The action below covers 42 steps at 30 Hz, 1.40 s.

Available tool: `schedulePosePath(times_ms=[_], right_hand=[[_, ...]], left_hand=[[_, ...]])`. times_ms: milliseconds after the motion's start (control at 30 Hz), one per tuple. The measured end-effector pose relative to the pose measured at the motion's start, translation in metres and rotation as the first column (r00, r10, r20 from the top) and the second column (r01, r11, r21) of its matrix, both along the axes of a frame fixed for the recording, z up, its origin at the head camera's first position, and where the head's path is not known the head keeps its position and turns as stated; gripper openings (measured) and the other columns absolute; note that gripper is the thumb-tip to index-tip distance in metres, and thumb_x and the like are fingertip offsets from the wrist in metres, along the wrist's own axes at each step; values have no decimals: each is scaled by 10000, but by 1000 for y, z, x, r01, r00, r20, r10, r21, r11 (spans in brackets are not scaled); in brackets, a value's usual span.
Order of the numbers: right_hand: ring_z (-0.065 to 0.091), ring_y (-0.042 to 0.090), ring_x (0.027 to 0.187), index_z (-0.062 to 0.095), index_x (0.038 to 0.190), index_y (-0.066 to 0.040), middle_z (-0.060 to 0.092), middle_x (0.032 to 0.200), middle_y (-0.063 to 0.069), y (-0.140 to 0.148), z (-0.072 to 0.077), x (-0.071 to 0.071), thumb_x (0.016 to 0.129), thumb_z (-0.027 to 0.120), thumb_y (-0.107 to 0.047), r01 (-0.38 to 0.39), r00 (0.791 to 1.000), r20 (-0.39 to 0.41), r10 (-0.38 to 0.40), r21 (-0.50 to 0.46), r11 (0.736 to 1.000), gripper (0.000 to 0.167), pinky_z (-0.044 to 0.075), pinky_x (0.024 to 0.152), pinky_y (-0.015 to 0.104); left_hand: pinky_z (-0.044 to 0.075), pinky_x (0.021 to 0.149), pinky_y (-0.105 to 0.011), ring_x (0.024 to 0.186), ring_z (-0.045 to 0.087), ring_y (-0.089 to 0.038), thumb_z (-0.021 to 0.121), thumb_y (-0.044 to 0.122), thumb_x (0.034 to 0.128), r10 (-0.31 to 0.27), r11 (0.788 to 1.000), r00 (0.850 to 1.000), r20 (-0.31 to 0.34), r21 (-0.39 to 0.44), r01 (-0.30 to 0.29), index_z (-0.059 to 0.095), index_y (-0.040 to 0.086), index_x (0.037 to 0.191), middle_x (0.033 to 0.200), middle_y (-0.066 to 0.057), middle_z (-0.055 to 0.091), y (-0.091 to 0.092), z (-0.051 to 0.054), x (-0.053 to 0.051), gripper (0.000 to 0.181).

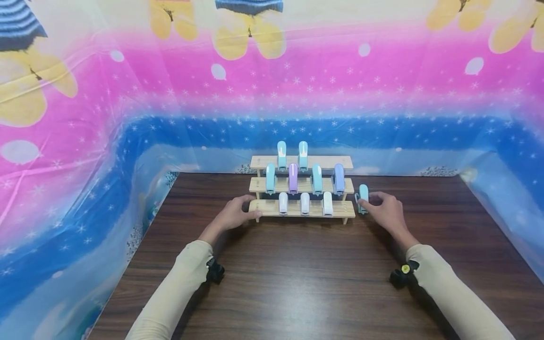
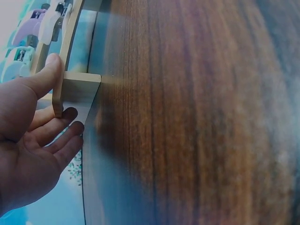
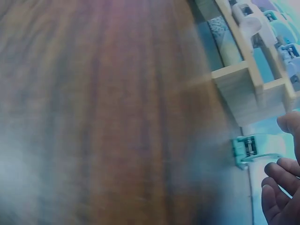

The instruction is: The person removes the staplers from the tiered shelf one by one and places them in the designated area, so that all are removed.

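A three-tier wooden display rack (image 1: pixel 314 208) stands near the table's back edge, bearing several small staplers. My left hand (image 1: pixel 235 212) grips the left end of its bottom tier, thumb on top and fingers beneath, as the left wrist view shows. Just past the rack's right end is a teal stapler (image 1: pixel 363 192). My right hand (image 1: pixel 387 211) holds this stapler between thumb and fingers; in the right wrist view the thumb (image 3: pixel 288 123) is on its rack side. Whether the stapler touches the table cannot be told.
White staplers (image 1: pixel 304 203) line the bottom tier. The middle tier carries teal ones, a purple stapler (image 1: pixel 293 177) and a blue-violet stapler (image 1: pixel 338 177); two teal staplers (image 1: pixel 282 153) top the rack. Behind the brown wooden table (image 1: pixel 297 274) hangs a patterned cloth (image 1: pixel 323 94).
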State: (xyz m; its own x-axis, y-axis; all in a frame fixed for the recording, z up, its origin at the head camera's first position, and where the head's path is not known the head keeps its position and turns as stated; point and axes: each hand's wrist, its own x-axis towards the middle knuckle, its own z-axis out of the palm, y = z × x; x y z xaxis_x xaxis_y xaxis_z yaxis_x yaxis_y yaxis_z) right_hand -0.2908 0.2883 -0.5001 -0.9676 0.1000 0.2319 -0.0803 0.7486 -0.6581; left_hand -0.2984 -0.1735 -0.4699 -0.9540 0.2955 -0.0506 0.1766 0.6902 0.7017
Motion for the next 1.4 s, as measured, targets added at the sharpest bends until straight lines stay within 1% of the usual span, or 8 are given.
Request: schedulePosePath(times_ms=[233, 433, 633, 833, 1000, 1067, 1200, 1400], right_hand=[[658, 378, 1065, 674, 1283, -31, 697, 1217, 211, 2, 21, -4, 930, 682, -576, -16, 1000, -25, 16, -18, 1000, 649, 514, 865, 548], [635, 383, 1118, 681, 1280, -38, 683, 1250, 211, 0, 45, -6, 934, 690, -547, -20, 999, -34, 19, -17, 1000, 615, 497, 897, 552], [624, 409, 1165, 678, 1294, -27, 680, 1273, 223, -4, 67, -13, 936, 696, -539, -53, 996, -66, 54, 8, 999, 624, 496, 925, 561], [687, 331, 1042, 664, 1330, -47, 706, 1232, 177, -14, 87, -17, 938, 698, -533, -85, 994, -73, 85, 2, 996, 625, 555, 795, 456], [703, 304, 1012, 669, 1336, -74, 707, 1249, 147, -24, 101, -19, 938, 706, -517, -113, 988, -108, 113, 7, 994, 597, 568, 694, 369], [700, 312, 1011, 672, 1332, -75, 705, 1251, 159, -27, 107, -20, 939, 721, -481, -130, 984, -124, 130, 8, 991, 567, 576, 690, 382], [672, 331, 1063, 676, 1316, -57, 699, 1250, 187, -36, 115, -22, 940, 739, -435, -159, 977, -141, 160, 19, 987, 537, 568, 793, 462], [641, 344, 1138, 688, 1308, -67, 703, 1254, 165, -51, 124, -26, 939, 728, -470, -178, 970, -161, 182, 43, 983, 548, 540, 850, 515]], left_hand=[[438, 1053, -520, 968, 633, -259, 741, 365, 955, 0, 1000, 1000, 1, -6, 0, 527, 19, 1459, 1459, -196, 553, -1, 0, 0, 648], [414, 1094, -538, 1121, 591, -286, 738, 365, 957, -3, 1000, 1000, -8, -13, 3, 527, 11, 1460, 1472, -201, 544, -2, 0, 0, 650], [403, 1101, -554, 1178, 575, -307, 733, 369, 960, -3, 1000, 1000, -3, -14, 3, 522, 12, 1464, 1485, -207, 530, -3, 0, 1, 653], [422, 1075, -536, 1048, 610, -287, 738, 365, 957, 3, 1000, 1000, 10, -11, -3, 519, 21, 1471, 1477, -197, 539, -1, -1, 2, 656], [418, 1077, -546, 1087, 594, -286, 732, 365, 962, -1, 1000, 1000, 8, -6, 1, 523, 20, 1467, 1487, -201, 529, 0, -1, 2, 646], [414, 1082, -549, 1123, 578, -290, 727, 366, 966, -6, 1000, 1000, 2, -7, 6, 524, 19, 1465, 1488, -202, 528, 0, -1, 1, 641], [409, 1089, -545, 1165, 568, -304, 730, 360, 965, -7, 1000, 1000, -3, -2, 7, 527, 23, 1464, 1488, -196, 531, 0, -2, 0, 635], [417, 1077, -542, 1146, 576, -304, 731, 358, 964, -6, 1000, 1000, -2, -2, 6, 525, 22, 1466, 1487, -197, 532, 1, -2, 1, 638]])
